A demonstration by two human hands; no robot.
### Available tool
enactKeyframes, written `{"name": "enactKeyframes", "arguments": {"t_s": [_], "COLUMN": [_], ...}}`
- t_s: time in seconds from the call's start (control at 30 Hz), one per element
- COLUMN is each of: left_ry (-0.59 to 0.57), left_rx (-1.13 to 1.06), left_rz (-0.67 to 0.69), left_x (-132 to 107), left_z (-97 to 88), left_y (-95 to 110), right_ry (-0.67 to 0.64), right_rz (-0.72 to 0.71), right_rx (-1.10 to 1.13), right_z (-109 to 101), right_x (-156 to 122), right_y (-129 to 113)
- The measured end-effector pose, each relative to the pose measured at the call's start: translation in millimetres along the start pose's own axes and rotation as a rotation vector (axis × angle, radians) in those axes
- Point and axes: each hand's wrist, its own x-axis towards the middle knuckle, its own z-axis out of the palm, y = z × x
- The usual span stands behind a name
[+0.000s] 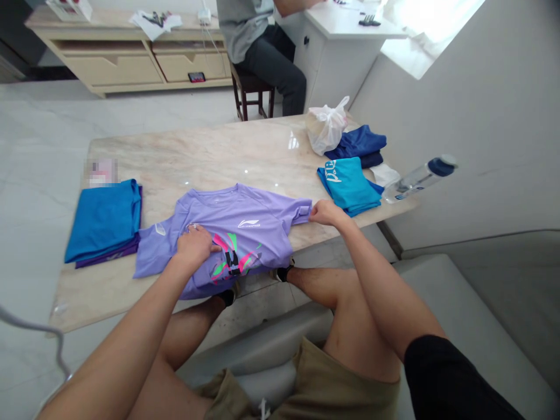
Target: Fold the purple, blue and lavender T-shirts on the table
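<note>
A lilac T-shirt (245, 219) with a bright printed graphic lies spread face up on the marble table (210, 154), its hem hanging over the near edge. My left hand (195, 245) presses down on the shirt's chest, fingers curled against the cloth. My right hand (324, 213) pinches the end of the shirt's right sleeve near the table edge. Both forearms reach in from the bottom of the view.
A folded blue and purple stack (105, 221) lies at the left. A folded turquoise shirt (350, 184), dark blue clothes (361, 146), a white plastic bag (326, 128) and a lying water bottle (420, 178) sit at the right. A seated person (266, 52) is behind the table.
</note>
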Motion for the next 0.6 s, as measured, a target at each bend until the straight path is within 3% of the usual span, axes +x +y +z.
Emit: {"name": "enactKeyframes", "arguments": {"t_s": [0.1, 0.2, 0.43, 0.6], "left_ry": [0.007, -0.014, -0.118, -0.147], "left_rx": [-0.016, -0.019, 0.005, -0.027], "left_rz": [-0.006, -0.014, 0.027, 0.066], "left_x": [1.4, 0.8, -5.6, -12.4], "left_z": [2.5, 0.1, -10.7, -9.7], "left_y": [-1.1, 0.1, 3.2, 8.0], "right_ry": [-0.115, -0.102, 0.154, 0.371], "right_rz": [0.039, 0.041, 0.049, 0.029], "right_rx": [-0.029, -0.011, 0.051, 0.198], "right_z": [-10.5, -7.6, 18.9, 7.3], "right_x": [-9.3, -11.7, 9.6, 24.5], "right_y": [21.9, 27.7, -6.1, 3.9]}}
